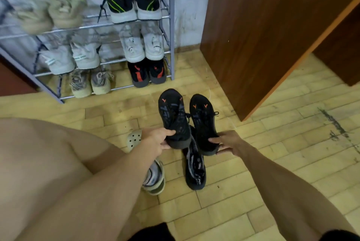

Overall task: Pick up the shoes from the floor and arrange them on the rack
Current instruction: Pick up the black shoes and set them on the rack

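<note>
I hold a pair of black sneakers with orange marks, toes pointing toward the rack. My left hand (155, 140) grips the heel of the left black sneaker (173, 116). My right hand (227, 142) grips the heel of the right black sneaker (203, 121). Both shoes are lifted above the floor, just in front of the grey metal shoe rack (171, 26). Under them on the floor lies another black knit shoe (195, 170), partly hidden by the held pair.
The rack's shelves hold several pairs: beige, black-green (134, 2), white (142, 45), black-red (148, 73). A grey-beige sandal (154, 180) and a pale perforated clog (134, 140) lie by my left arm. A brown wooden cabinet (263, 36) stands at right.
</note>
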A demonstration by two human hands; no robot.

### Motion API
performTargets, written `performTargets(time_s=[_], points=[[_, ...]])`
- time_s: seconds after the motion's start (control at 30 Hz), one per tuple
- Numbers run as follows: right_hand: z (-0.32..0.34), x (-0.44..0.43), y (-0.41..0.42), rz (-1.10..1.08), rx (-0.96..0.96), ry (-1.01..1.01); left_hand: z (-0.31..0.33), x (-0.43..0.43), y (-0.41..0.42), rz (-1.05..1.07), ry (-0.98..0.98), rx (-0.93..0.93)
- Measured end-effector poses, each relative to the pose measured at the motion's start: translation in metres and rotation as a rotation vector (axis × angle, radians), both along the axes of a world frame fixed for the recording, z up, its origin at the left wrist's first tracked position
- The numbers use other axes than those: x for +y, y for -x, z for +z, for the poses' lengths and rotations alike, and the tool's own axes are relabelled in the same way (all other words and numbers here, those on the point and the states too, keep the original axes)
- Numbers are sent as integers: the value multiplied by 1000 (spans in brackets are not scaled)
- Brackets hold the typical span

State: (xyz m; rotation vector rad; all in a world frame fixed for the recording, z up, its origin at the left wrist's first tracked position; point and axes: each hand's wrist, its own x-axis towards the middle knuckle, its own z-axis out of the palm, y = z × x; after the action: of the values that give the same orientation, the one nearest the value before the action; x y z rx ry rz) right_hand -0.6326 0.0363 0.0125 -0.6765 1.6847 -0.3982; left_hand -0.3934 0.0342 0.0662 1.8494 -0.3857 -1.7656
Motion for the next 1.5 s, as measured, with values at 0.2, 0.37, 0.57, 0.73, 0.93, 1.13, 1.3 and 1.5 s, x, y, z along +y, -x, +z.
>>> performTargets(time_s=[0.2,0.37,0.57,0.73,0.93,1.13,1.3,1.5], points=[[71,-21,-28,60,-41,224,58,4,-27,69,220,-34],[132,-34,-64,115,-66,411,115,6,-73,71,344,-113],[205,-62,-126,156,-114,583,193,3,-145,207,534,-244],[261,-100,-175,157,-191,644,253,-24,-185,248,664,-226],[324,-166,-194,115,-164,732,302,-101,-188,244,722,-160],[356,-251,-194,17,-143,738,315,-198,-180,244,719,-153],[362,-320,-196,-23,-98,713,309,-270,-179,204,719,-172],[347,-367,-206,-6,-35,685,296,-324,-180,135,689,-210]])
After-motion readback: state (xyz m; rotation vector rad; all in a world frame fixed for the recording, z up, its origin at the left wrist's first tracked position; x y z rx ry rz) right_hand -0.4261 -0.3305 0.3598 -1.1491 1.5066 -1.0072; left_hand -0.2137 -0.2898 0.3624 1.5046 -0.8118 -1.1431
